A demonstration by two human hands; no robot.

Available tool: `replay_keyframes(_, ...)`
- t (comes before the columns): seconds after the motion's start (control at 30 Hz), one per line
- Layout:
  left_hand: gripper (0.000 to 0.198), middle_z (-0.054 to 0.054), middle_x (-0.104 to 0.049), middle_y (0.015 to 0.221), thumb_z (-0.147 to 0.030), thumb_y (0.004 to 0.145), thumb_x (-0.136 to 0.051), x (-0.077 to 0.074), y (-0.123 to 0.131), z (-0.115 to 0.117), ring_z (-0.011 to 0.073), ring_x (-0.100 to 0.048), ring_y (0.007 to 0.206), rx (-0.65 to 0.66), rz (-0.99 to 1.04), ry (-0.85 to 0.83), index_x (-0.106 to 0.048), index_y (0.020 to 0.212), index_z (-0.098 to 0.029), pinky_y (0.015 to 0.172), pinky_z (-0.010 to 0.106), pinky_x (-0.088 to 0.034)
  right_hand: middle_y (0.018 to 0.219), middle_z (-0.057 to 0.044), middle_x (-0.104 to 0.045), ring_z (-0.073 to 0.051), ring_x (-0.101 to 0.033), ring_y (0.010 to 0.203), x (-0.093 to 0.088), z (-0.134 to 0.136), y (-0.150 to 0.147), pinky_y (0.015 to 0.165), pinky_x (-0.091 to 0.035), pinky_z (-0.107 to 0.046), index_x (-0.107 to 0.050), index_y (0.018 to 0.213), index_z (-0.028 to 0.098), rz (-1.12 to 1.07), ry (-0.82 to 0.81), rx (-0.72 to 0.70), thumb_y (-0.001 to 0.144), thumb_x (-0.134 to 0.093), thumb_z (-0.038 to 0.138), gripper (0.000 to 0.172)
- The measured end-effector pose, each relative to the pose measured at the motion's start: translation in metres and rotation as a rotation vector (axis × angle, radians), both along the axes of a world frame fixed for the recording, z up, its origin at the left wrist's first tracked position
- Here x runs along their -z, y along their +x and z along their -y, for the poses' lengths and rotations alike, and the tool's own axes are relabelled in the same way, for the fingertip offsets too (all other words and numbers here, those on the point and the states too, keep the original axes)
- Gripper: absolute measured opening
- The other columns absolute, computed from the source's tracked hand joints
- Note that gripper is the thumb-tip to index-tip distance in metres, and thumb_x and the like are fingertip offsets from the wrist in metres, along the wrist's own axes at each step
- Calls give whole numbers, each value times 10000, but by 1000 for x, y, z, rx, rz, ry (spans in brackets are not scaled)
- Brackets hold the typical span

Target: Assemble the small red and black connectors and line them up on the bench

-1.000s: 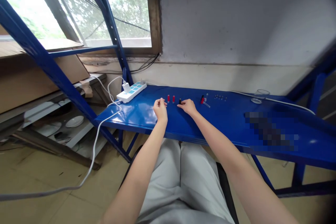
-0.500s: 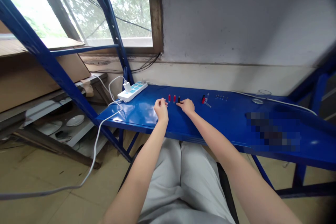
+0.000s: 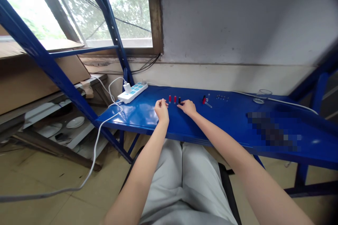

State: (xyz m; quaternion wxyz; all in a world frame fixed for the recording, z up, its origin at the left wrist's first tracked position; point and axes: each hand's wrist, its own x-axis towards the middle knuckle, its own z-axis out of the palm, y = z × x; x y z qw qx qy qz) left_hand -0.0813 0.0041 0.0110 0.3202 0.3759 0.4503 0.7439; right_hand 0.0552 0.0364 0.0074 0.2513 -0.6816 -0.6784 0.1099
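Observation:
Two small tubes with red caps (image 3: pixel 170 98) stand upright in a row on the blue table (image 3: pixel 224 123), with a black-capped tube (image 3: pixel 179 99) at the right end. My right hand (image 3: pixel 188 107) has its fingertips closed at the base of the black-capped tube. Left of the row is my left hand (image 3: pixel 162 110), its fingers pinched together; whatever they hold, if anything, is hidden. Farther right lies a small group of red, black and clear tube parts (image 3: pixel 204 100), beside several tiny pieces (image 3: pixel 222 97).
A white power strip (image 3: pixel 133 92) with a plugged-in charger sits at the table's left end, its cable hanging over the edge. A clear glass container (image 3: pixel 258 100) stands at the back right. Nearer lies a blurred dark object (image 3: pixel 273 132). A blue frame post (image 3: pixel 47 52) rises at the left.
The right fingertips have shifted very slightly at the base of the black-capped tube. The left hand stays pinched in nearly the same place. The camera view has shifted a little.

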Motion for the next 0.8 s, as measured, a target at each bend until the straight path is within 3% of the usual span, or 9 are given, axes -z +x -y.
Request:
replay_keyframes(0.13, 206, -18, -507, 589, -341, 813, -485, -1, 0, 4, 89, -482, 553, -7, -71, 12, -531, 719, -163, 570, 209, -395, 873, -105, -692, -236, -614, 872, -7, 20, 12, 737, -428, -317, -668, 1014, 163, 106, 115, -86, 819, -524, 346, 303)
replay_keyframes(0.27, 209, 15, -557, 685, -354, 842, -461, -2, 11, 19, 117, -513, 639, 50, -396, 163, -563, 780, -183, 661, 236, -415, 833, -96, -672, -211, -585, 812, -15, 45, 44, 762, -405, -325, -663, 867, 179, 146, 436, -134, 876, -383, 296, 303)
replay_keyframes(0.37, 208, 67, -613, 834, -325, 848, -451, -1, 31, 30, 166, -551, 794, 242, -773, 327, -591, 917, -188, 799, 291, -417, 786, -94, -637, -193, -565, 765, -17, 54, 78, 761, -402, -314, -620, 850, 161, 4, 661, 56, 879, -354, 332, 318)
replay_keyframes(0.43, 277, 100, -620, 987, -308, 852, -434, 0, 47, 34, 202, -550, 923, 399, -1038, 414, -567, 1061, -184, 876, 340, -395, 792, -95, -622, -184, -554, 734, -14, 54, 98, 717, -410, -303, -593, 880, 153, -134, 709, 232, 881, -334, 353, 327)
replay_keyframes(0.5, 361, 115, -572, 1162, -295, 861, -404, 2, 63, 33, 227, -521, 1040, 502, -1230, 456, -504, 1190, -187, 926, 377, -370, 792, -94, -618, -193, -546, 737, -10, 51, 112, 700, -410, -311, -581, 900, 150, -209, 658, 354, 861, -358, 354, 304)
replay_keyframes(0.57, 425, 119, -504, 1275, -274, 868, -368, 4, 78, 27, 238, -483, 1120, 526, -1321, 439, -429, 1280, -190, 950, 393, -358, 813, -97, -623, -212, -541, 789, -3, 46, 119, 719, -403, -332, -592, 883, 153, -189, 538, 392, 825, -409, 323, 256)
replay_keyframes(0.67, 503, 135, -445, 1335, -239, 867, -329, 5, 97, 14, 250, -447, 1163, 460, -1331, 333, -318, 1367, -178, 940, 403, -366, 939, -112, -628, -251, -511, 910, 7, 39, 121, 775, -381, -396, -622, 888, 168, -52, 354, 389, 793, -466, 302, 227)
replay_keyframes(0.8, 549, 145, -418, 1354, -212, 867, -304, 4, 116, -1, 263, -434, 1163, 388, -1342, 211, -237, 1411, -179, 919, 413, -370, 1058, -138, -601, -272, -476, 979, 16, 34, 120, 816, -353, -456, -643, 970, 177, 84, 258, 355, 812, -476, 306, 264)
